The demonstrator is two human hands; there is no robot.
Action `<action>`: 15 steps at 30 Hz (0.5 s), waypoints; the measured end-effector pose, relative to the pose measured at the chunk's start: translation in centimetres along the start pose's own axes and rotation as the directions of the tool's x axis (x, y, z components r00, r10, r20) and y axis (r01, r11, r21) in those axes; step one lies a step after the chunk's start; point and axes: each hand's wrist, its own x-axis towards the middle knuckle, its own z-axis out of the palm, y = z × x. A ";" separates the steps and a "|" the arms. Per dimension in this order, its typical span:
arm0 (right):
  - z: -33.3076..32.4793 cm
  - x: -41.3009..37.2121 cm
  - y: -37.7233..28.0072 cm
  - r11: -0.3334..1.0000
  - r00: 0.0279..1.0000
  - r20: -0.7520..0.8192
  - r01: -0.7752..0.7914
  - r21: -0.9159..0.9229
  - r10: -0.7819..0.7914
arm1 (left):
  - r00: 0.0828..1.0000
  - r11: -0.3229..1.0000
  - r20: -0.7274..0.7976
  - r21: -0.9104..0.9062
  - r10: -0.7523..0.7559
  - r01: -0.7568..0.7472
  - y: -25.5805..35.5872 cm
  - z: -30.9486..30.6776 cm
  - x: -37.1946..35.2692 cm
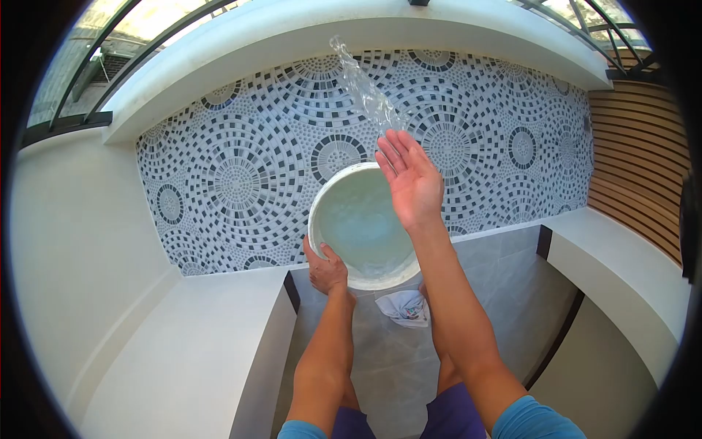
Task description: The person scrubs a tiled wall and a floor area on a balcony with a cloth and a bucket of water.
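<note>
A round white bucket (373, 283) of cloudy greenish water (365, 223) stands in front of me, beside the patterned floor. My left hand (327, 271) is closed on its near left rim, thumb over the edge. Above the bucket's right side my right hand (415, 179) is stretched out, palm up and fingers extended, with nothing in it. A stream of clear water (368, 91) hangs in the air just past its fingertips, reaching toward the far wall. The bucket's right edge is partly hidden behind my right forearm.
A crumpled white cloth (406, 308) lies on the grey tile (387, 358) between my legs. Mosaic-patterned tiles (241, 183) spread ahead, bounded by a white ledge (292, 47). Wooden slats (636, 154) rise at the right, and white walls (183, 344) flank the opening.
</note>
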 end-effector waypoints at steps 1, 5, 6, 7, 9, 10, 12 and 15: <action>-0.6 0.3 -0.4 0.991 1.000 0.008 0.000 -0.136 0.001 | 1.000 1.000 -0.002 -0.003 0.007 -0.007 -0.1 0.0 0.0; -5.0 4.0 -1.3 0.743 1.000 0.003 -0.015 -0.669 0.023 | 1.000 1.000 -0.010 -0.009 0.023 -0.023 -0.5 0.2 0.2; -7.1 6.0 -1.5 0.605 0.999 0.038 0.015 -0.796 0.026 | 1.000 0.999 -0.014 -0.020 0.027 -0.028 -0.5 0.3 0.2; -9.4 8.7 -1.8 0.448 0.997 0.077 0.057 -0.892 0.026 | 0.999 0.999 -0.017 -0.030 0.032 -0.032 -0.6 0.4 0.3; -13.6 13.6 -1.5 0.108 0.982 0.188 0.187 -0.976 -0.006 | 0.993 0.993 -0.061 -0.050 0.103 -0.106 -1.3 1.1 0.3; -15.5 15.9 -1.2 -0.069 0.964 0.264 0.262 -0.963 -0.026 | 0.993 0.987 -0.027 -0.106 0.117 -0.119 -1.3 1.1 0.4; -18.8 20.5 -0.4 -0.325 0.935 0.353 0.348 -0.880 0.044 | 0.976 0.956 -0.057 -0.198 0.209 -0.217 -2.3 1.7 0.6; -21.5 26.1 1.5 -0.522 0.877 0.428 0.476 -0.708 0.220 | 0.964 0.933 -0.073 -0.242 0.256 -0.266 -2.9 2.2 0.6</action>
